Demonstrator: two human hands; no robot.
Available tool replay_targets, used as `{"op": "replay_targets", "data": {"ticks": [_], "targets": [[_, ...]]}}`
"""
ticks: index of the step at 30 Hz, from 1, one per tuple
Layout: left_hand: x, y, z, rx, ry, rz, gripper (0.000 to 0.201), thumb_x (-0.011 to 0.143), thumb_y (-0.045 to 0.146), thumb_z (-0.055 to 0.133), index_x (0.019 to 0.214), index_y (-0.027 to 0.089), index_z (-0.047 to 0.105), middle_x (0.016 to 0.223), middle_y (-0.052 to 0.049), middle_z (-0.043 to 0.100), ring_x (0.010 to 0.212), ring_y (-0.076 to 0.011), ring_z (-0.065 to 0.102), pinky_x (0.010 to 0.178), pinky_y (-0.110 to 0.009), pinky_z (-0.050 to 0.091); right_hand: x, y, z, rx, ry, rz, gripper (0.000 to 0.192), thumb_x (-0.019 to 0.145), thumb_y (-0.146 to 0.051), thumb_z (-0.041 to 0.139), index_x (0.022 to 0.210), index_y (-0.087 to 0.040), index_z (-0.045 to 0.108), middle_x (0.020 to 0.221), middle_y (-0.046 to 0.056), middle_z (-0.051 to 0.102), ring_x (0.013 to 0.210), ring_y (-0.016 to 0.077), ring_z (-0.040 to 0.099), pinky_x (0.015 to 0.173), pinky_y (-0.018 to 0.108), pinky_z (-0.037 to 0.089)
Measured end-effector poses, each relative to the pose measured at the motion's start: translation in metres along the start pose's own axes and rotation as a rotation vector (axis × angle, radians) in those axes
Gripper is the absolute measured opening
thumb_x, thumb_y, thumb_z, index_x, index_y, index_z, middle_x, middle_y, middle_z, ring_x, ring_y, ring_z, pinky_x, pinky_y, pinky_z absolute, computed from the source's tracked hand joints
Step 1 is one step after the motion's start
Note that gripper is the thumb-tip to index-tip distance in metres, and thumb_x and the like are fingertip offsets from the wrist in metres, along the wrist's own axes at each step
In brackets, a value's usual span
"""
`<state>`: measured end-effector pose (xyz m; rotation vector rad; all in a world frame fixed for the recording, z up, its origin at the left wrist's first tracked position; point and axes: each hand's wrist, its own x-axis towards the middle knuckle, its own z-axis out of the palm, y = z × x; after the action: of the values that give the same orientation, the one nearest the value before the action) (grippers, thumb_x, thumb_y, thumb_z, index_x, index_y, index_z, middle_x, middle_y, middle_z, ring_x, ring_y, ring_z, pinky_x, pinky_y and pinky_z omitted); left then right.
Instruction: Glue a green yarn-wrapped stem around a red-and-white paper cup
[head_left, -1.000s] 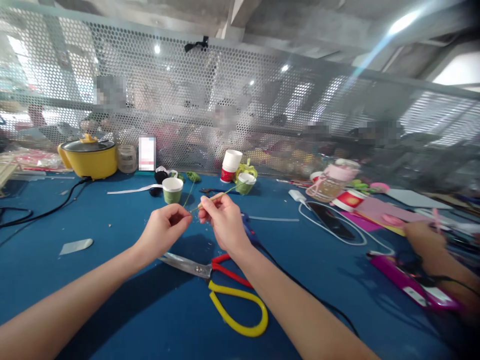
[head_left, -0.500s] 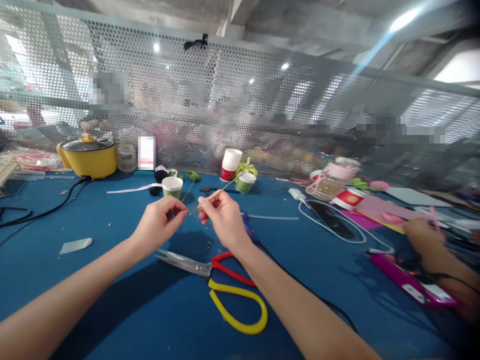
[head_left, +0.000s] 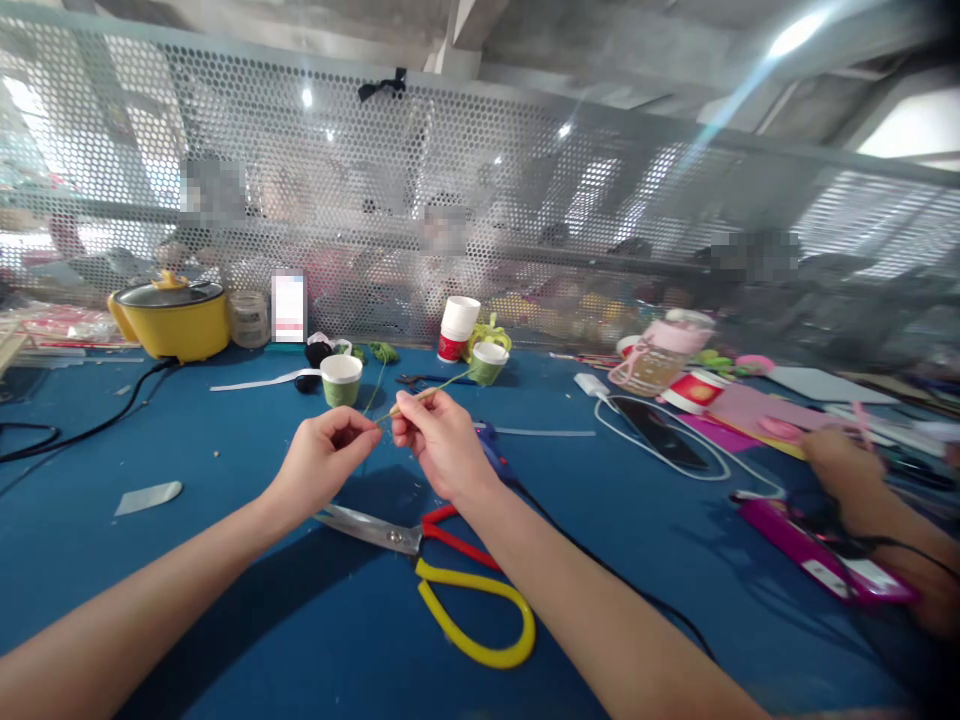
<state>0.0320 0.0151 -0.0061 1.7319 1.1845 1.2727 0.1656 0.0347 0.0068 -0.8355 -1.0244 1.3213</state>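
My right hand (head_left: 442, 440) is closed in a pinch on a thin stick (head_left: 456, 379), tan near the fingers and green toward its far end. My left hand (head_left: 326, 455) pinches the near end of the stick and a strand of green yarn there; the fingertips hide the exact grip. From there the yarn (head_left: 379, 384) runs back toward a small green yarn bundle (head_left: 384, 352). Below both hands lie large scissors (head_left: 394, 538) with one red and one yellow handle, partly covered by my right forearm. A green paper cup (head_left: 342, 382) stands just behind my left hand.
A second green cup (head_left: 489, 363), a stacked white-and-red cup (head_left: 457, 330) and pliers (head_left: 427, 379) are behind my hands. A blue corded tool (head_left: 491, 450) lies right of them. A yellow pot (head_left: 176, 325) stands left. Another person's hand (head_left: 844, 460) is at right, near a purple power strip (head_left: 817, 550).
My two hands have come slightly closer together, the left shifting a little right and down. Both still pinch at the stick and yarn. The whole view has shifted slightly.
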Motion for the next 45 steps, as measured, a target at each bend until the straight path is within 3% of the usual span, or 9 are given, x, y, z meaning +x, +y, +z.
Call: {"op": "replay_targets", "data": {"ticks": [4, 11, 20, 27, 30, 34, 38, 45], "targets": [[0.003, 0.001, -0.002, -0.076, -0.031, -0.026, 0.017, 0.069, 0.030, 0.057, 0.066, 0.013, 0.058, 0.052, 0.003, 0.050, 0.045, -0.0052, 0.036, 0.041, -0.017, 0.028, 0.001, -0.001, 0.000, 0.068, -0.073, 0.133, 0.023, 0.061, -0.027, 0.067, 0.060, -0.016, 0.047, 0.046, -0.006, 0.052, 0.042, 0.0051, 0.046, 0.042, 0.017, 0.036], [0.004, 0.000, -0.007, -0.045, -0.064, 0.062, 0.014, 0.068, 0.028, 0.059, 0.067, 0.014, 0.061, 0.058, 0.001, 0.057, 0.054, -0.0088, 0.047, 0.049, -0.020, 0.036, 0.000, -0.006, -0.002, 0.132, -0.172, 0.329, 0.022, 0.060, -0.022, 0.069, 0.057, -0.014, 0.048, 0.049, -0.005, 0.053, 0.041, 0.0026, 0.044, 0.037, 0.014, 0.032], [0.008, 0.009, -0.015, -0.220, -0.213, 0.016, 0.006, 0.062, 0.020, 0.064, 0.063, 0.015, 0.061, 0.060, 0.000, 0.062, 0.054, -0.0086, 0.052, 0.052, -0.020, 0.042, 0.000, -0.011, -0.004, 0.144, -0.313, 0.475, 0.022, 0.060, -0.016, 0.068, 0.058, -0.014, 0.047, 0.046, -0.005, 0.052, 0.038, 0.0010, 0.041, 0.034, 0.010, 0.030], [0.007, 0.011, -0.021, -0.260, -0.339, 0.014, 0.014, 0.064, 0.022, 0.065, 0.072, 0.013, 0.061, 0.050, 0.004, 0.052, 0.044, -0.0055, 0.042, 0.042, -0.018, 0.035, -0.001, -0.011, -0.007, 0.180, -0.452, 0.584, 0.020, 0.061, -0.015, 0.068, 0.061, -0.013, 0.047, 0.045, -0.005, 0.049, 0.037, 0.0001, 0.040, 0.033, 0.008, 0.028], [0.007, 0.012, -0.026, -0.243, -0.442, 0.060, 0.018, 0.065, 0.020, 0.065, 0.081, 0.013, 0.063, 0.054, 0.003, 0.054, 0.046, -0.0049, 0.043, 0.044, -0.017, 0.035, 0.000, -0.010, -0.009, 0.174, -0.519, 0.644, 0.020, 0.063, -0.014, 0.067, 0.063, -0.012, 0.047, 0.050, -0.003, 0.053, 0.038, 0.0004, 0.042, 0.034, 0.009, 0.029], [0.008, 0.017, -0.032, -0.231, -0.595, 0.123, 0.019, 0.069, 0.018, 0.062, 0.087, 0.014, 0.066, 0.076, -0.004, 0.066, 0.065, -0.0106, 0.056, 0.058, -0.020, 0.044, 0.000, -0.009, -0.010, 0.163, -0.630, 0.691, 0.018, 0.066, -0.012, 0.064, 0.064, -0.012, 0.046, 0.050, -0.003, 0.052, 0.037, 0.0003, 0.040, 0.034, 0.009, 0.028], [0.009, 0.023, -0.035, -0.115, -0.705, 0.209, 0.019, 0.078, 0.018, 0.051, 0.091, 0.015, 0.066, 0.087, -0.007, 0.067, 0.077, -0.0136, 0.060, 0.069, -0.022, 0.045, -0.001, -0.007, -0.011, 0.141, -0.696, 0.708, 0.019, 0.066, -0.008, 0.060, 0.063, -0.014, 0.043, 0.045, -0.005, 0.048, 0.034, 0.0015, 0.039, 0.033, 0.010, 0.027], [0.009, 0.025, -0.035, 0.162, -0.656, 0.425, 0.020, 0.079, 0.022, 0.051, 0.091, 0.016, 0.066, 0.078, -0.006, 0.066, 0.069, -0.0115, 0.058, 0.064, -0.020, 0.044, 0.000, -0.007, -0.010, 0.104, -0.678, 0.709, 0.018, 0.065, -0.008, 0.060, 0.064, -0.013, 0.044, 0.044, -0.004, 0.048, 0.034, 0.0013, 0.038, 0.033, 0.010, 0.026]]}}
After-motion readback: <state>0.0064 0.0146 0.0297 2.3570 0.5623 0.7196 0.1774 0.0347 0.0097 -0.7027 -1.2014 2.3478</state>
